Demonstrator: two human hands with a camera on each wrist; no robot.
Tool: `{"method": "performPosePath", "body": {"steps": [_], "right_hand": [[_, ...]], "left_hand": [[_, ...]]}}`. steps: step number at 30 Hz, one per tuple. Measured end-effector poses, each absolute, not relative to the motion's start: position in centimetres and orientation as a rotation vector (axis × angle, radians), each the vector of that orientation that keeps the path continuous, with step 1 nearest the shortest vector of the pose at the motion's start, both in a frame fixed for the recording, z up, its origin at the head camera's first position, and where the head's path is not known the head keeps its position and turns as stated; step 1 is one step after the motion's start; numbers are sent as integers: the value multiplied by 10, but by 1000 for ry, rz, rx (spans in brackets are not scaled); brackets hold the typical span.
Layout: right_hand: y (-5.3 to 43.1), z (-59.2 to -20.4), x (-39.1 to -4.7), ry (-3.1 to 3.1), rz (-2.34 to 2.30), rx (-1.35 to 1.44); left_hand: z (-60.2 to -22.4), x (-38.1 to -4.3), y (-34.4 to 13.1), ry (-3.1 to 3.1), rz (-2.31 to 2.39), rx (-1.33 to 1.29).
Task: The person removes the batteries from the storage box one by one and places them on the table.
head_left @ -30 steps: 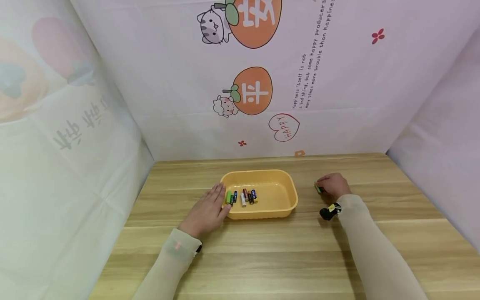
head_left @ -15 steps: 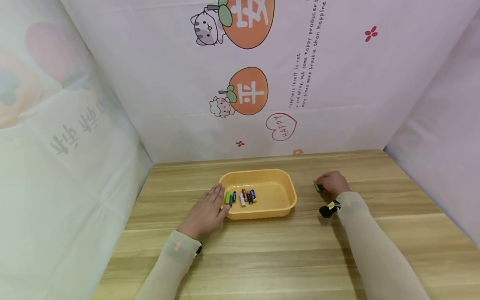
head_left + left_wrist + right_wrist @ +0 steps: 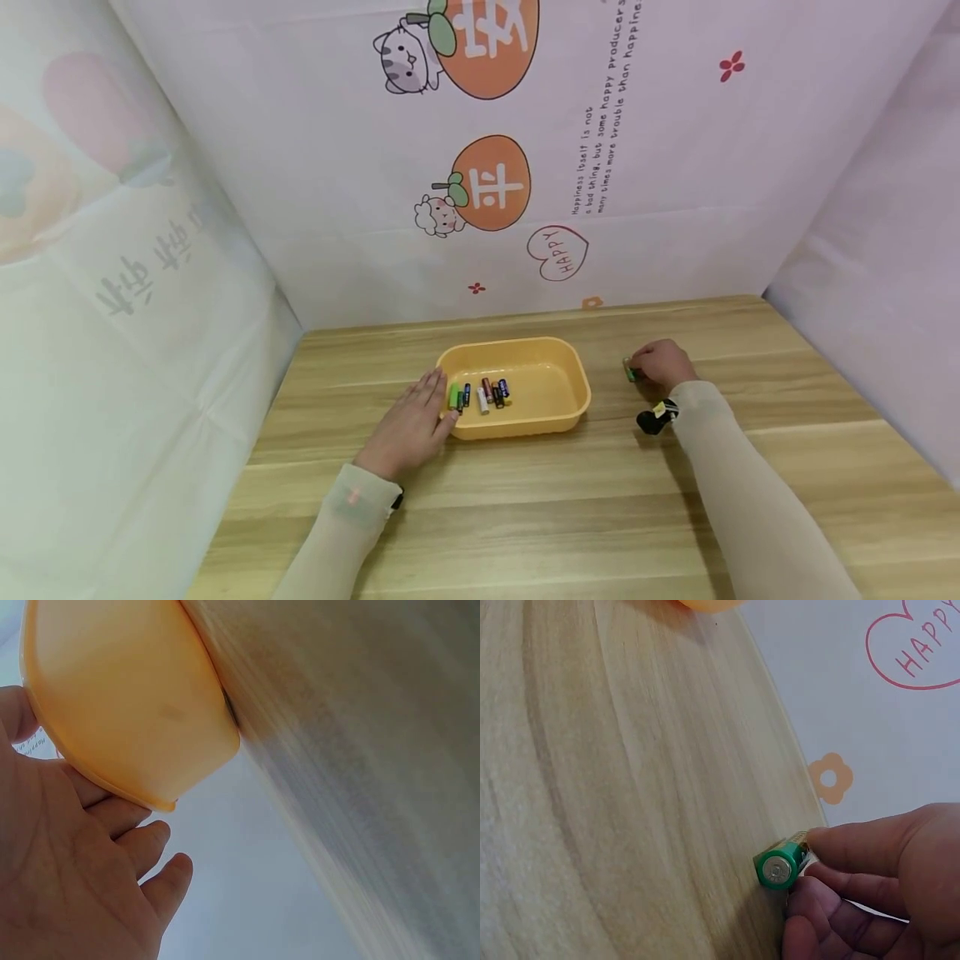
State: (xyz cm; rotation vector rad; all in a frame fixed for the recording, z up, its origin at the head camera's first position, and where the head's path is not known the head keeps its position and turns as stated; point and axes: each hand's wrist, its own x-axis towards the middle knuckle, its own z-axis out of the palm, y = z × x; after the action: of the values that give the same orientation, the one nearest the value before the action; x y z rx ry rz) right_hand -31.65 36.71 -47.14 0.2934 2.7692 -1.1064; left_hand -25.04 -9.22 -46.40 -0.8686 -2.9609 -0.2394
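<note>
A shallow yellow plastic basket [image 3: 525, 427] stands on the table in the head view. Several small batteries lie in its left half, among them a bright green battery [image 3: 453, 396], a white battery [image 3: 482, 402] and a dark red one. My left hand [image 3: 405, 429] rests along the basket's left end, its fingers fairly straight at the rim; the left wrist view shows the fingertips against the outer wall. To the right of the basket, my right hand [image 3: 663, 364] pinches a green battery [image 3: 778, 868] between thumb and fingers, low at the tabletop. Its flat silver end faces the right wrist camera.
The wood-grain table [image 3: 525, 517] ends at a white printed cloth [image 3: 637, 267] hung behind it, with more cloth at both sides. A black wrist camera [image 3: 655, 418] sits at the right cuff, close above the tabletop.
The head view has shifted slightly. My left hand stays at the basket's end and my right hand keeps its place with the green battery, which shows a little more now.
</note>
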Motion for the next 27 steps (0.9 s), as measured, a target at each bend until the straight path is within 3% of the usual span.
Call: {"method": "performPosePath", "body": {"steps": [27], "right_hand": [[375,-477,-322,2694,-1245,234]], "left_hand": [[-465,-254,-93,-2943,-239,-901]]}}
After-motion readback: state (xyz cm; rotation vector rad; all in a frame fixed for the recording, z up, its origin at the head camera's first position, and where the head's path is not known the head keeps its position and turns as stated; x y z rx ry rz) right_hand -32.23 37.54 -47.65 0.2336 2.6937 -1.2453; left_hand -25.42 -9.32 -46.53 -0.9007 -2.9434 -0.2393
